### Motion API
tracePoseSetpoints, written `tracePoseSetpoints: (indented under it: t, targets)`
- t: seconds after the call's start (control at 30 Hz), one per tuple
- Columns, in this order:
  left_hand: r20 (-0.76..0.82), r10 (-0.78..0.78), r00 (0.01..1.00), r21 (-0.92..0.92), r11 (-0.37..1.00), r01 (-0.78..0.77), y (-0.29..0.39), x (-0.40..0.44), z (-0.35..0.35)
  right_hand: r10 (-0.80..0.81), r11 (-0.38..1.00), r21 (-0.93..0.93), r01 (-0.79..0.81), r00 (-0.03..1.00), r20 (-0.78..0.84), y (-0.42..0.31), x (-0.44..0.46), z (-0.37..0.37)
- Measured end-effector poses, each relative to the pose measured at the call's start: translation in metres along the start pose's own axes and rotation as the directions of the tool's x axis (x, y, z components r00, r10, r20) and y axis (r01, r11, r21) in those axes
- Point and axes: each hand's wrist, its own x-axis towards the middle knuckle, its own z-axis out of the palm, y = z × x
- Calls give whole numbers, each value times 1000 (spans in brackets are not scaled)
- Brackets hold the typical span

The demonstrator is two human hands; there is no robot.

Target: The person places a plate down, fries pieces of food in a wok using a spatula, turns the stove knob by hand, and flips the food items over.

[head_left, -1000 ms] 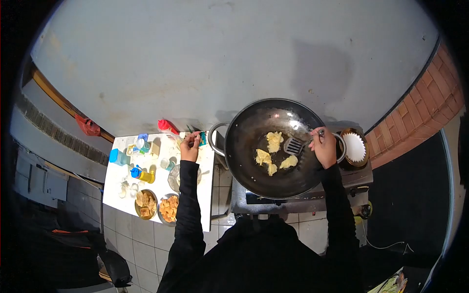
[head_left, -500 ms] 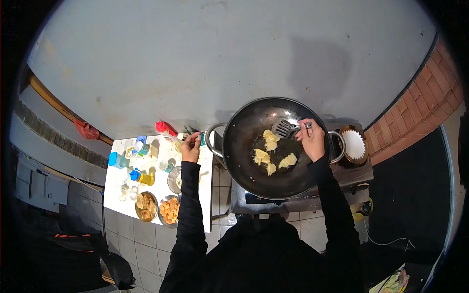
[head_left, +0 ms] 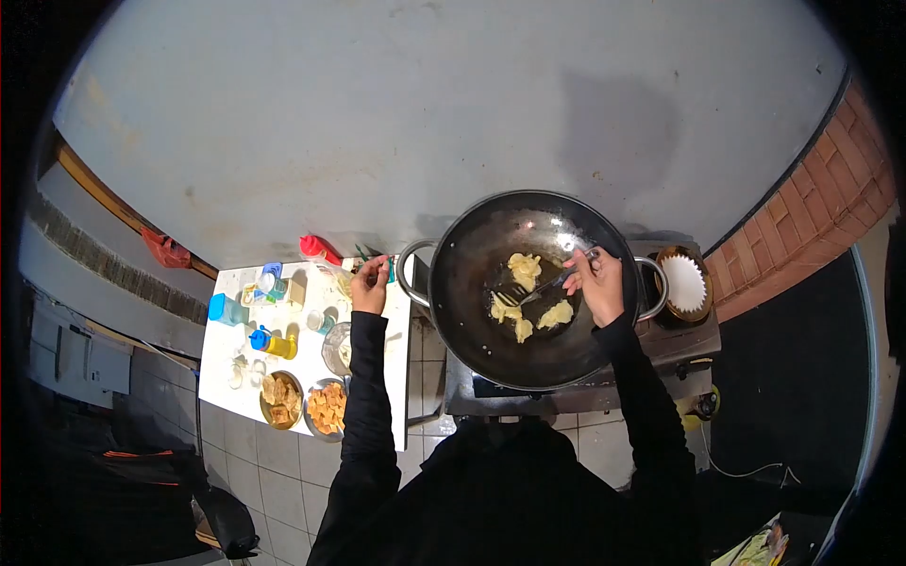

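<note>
While a grey wall [head_left: 377, 123] fills the upper part of the view, a white tabletop [head_left: 400, 368] stands at the left and a metal stove [head_left: 491, 404] to its right. On the stove sits a broad, dark wok [head_left: 472, 330] with a loop handle on either side. A white scalloped disc [head_left: 684, 283] lies near its right handle. Above the wok's right part, the right hand [head_left: 600, 288] grips the handle of a slotted spatula [head_left: 531, 295], which slants down to the left. Near the wok's left handle, over the tabletop, the left hand [head_left: 370, 283] has its fingertips drawn together; whether they pinch anything, I cannot tell. A heap of orange-brown cubes [head_left: 327, 407] and a blue-capped yellow bottle [head_left: 274, 341] stand on the tabletop. Smallest are the pale yellow pieces [head_left: 524, 271] in the middle of the wok, the spatula's slotted end at the left one.
</note>
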Motion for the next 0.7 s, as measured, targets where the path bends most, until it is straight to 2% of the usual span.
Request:
tracePoseSetpoints:
  t: [0.17, 0.27, 0.37, 0.47, 0.7]
  targets:
    - [-6, 27, 1000, -13, 1000, -27, 6, 1, 0, -38, 999, 3, 39, 997, -63, 21, 16, -2]
    - [2, 3, 1000, 40, 999, -3, 7, 1, -2, -36, 999, 25, 39, 996, -84, 21, 19, -3]
    - [-10, 22, 1000, 51, 998, -21, 5, 1, -4, -20, 999, -30, 18, 996, -84, 18, 19, -4]
    - [-12, 26, 1000, 46, 999, -25, 4, 3, -6, -46, 998, 27, 49, 991, -126, 14, 21, -7]
    - [-17, 9, 1000, -1, 1000, -9, 3, 4, -5, -112, 994, -42, 105, 966, -231, 5, 24, -22]
